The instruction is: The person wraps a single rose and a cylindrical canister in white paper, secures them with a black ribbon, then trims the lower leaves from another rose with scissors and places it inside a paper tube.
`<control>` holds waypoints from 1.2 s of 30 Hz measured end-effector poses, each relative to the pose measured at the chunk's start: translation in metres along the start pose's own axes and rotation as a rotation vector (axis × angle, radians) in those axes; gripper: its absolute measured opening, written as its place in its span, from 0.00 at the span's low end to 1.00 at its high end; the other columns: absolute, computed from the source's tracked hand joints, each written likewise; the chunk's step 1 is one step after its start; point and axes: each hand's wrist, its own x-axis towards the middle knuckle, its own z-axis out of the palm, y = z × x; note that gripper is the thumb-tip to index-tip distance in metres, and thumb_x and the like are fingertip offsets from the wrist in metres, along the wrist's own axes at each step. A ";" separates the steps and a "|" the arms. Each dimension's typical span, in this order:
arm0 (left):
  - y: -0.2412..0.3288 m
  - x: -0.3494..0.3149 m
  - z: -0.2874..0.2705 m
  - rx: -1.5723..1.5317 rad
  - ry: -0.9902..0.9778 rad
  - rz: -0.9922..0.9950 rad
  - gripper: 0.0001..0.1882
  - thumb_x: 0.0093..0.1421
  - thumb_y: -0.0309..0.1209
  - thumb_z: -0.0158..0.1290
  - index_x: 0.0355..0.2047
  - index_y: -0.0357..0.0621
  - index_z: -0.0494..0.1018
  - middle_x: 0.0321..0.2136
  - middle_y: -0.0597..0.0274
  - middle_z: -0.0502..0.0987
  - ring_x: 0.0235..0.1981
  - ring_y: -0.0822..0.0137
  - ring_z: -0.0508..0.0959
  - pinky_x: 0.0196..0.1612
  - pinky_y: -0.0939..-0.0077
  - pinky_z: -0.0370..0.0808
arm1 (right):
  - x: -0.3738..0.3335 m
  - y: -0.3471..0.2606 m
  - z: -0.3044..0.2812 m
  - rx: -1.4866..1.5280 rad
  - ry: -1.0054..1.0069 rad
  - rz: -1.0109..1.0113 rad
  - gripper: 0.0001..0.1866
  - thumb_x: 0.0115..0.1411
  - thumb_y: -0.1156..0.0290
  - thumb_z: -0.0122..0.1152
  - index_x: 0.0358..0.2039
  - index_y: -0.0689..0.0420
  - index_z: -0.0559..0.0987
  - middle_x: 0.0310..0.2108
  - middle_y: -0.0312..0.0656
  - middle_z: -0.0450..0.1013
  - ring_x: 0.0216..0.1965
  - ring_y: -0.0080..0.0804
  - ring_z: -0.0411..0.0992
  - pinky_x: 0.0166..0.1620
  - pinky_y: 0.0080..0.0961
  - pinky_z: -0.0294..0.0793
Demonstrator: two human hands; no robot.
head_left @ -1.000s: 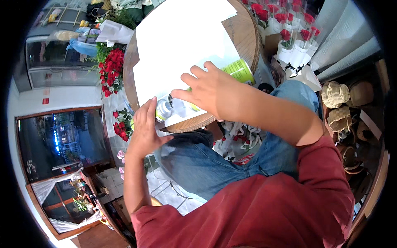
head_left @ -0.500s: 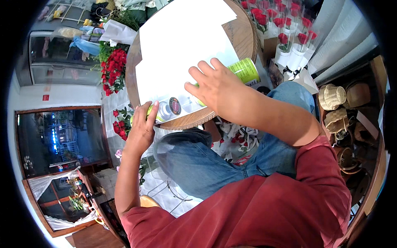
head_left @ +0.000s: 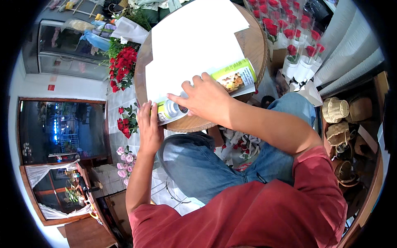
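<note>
Paper (head_left: 196, 53) lies on the table (head_left: 253, 43), near edge curled. My right hand (head_left: 209, 97) rests there, fingers spread; left hand (head_left: 149, 126) touches its left end, grip unclear. Apparent step: rolling; next needs even pressure.

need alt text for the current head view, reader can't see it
A person's left hand touches the left end of a green printed cylinder and the right hand lies over its middle, on white paper atop a round wooden table. Red roses stand beyond at upper right; woven baskets sit at far right.
</note>
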 end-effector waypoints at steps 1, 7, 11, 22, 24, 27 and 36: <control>-0.003 -0.002 0.001 0.042 -0.004 -0.016 0.44 0.50 0.17 0.55 0.70 0.39 0.56 0.64 0.39 0.63 0.65 0.39 0.64 0.69 0.38 0.55 | 0.001 -0.001 -0.001 -0.009 -0.018 0.003 0.37 0.59 0.51 0.66 0.68 0.37 0.68 0.46 0.42 0.75 0.46 0.41 0.75 0.48 0.36 0.71; -0.055 -0.057 0.041 0.077 0.268 -0.343 0.44 0.53 0.17 0.62 0.69 0.41 0.58 0.63 0.42 0.66 0.62 0.40 0.67 0.66 0.51 0.63 | 0.002 -0.006 -0.003 -0.033 -0.046 0.033 0.36 0.60 0.47 0.65 0.68 0.36 0.68 0.44 0.42 0.74 0.43 0.43 0.75 0.45 0.35 0.71; -0.092 -0.083 0.044 0.103 0.314 -0.412 0.18 0.53 0.14 0.58 0.45 0.40 0.79 0.52 0.48 0.78 0.53 0.46 0.77 0.55 0.58 0.74 | -0.001 -0.006 -0.004 -0.044 -0.059 0.051 0.35 0.61 0.47 0.63 0.68 0.37 0.68 0.45 0.43 0.74 0.43 0.45 0.75 0.46 0.37 0.70; -0.067 -0.070 -0.010 -0.102 0.341 -0.474 0.24 0.52 0.18 0.55 0.52 0.38 0.78 0.53 0.46 0.76 0.55 0.46 0.75 0.61 0.57 0.70 | 0.008 0.001 -0.002 -0.020 -0.132 0.060 0.32 0.64 0.45 0.59 0.67 0.38 0.69 0.46 0.44 0.74 0.44 0.44 0.76 0.47 0.40 0.71; -0.038 -0.055 -0.014 -0.161 0.239 -0.285 0.31 0.48 0.20 0.57 0.56 0.34 0.72 0.55 0.42 0.72 0.58 0.43 0.72 0.64 0.54 0.67 | 0.010 0.002 -0.006 -0.010 -0.134 0.051 0.32 0.64 0.45 0.59 0.67 0.38 0.69 0.46 0.44 0.75 0.44 0.44 0.76 0.48 0.41 0.72; -0.071 -0.079 0.003 -0.064 0.290 -0.224 0.20 0.48 0.16 0.57 0.44 0.38 0.76 0.45 0.49 0.78 0.50 0.47 0.77 0.59 0.54 0.69 | 0.014 0.000 -0.014 0.016 -0.178 0.049 0.32 0.65 0.44 0.58 0.67 0.38 0.69 0.46 0.44 0.75 0.44 0.45 0.76 0.48 0.41 0.72; 0.002 0.015 -0.040 -0.233 0.002 -0.112 0.43 0.49 0.31 0.68 0.65 0.39 0.65 0.62 0.43 0.67 0.64 0.43 0.67 0.67 0.53 0.64 | 0.012 0.005 -0.007 0.028 -0.160 0.057 0.33 0.63 0.44 0.60 0.66 0.42 0.70 0.46 0.43 0.75 0.44 0.44 0.76 0.47 0.40 0.74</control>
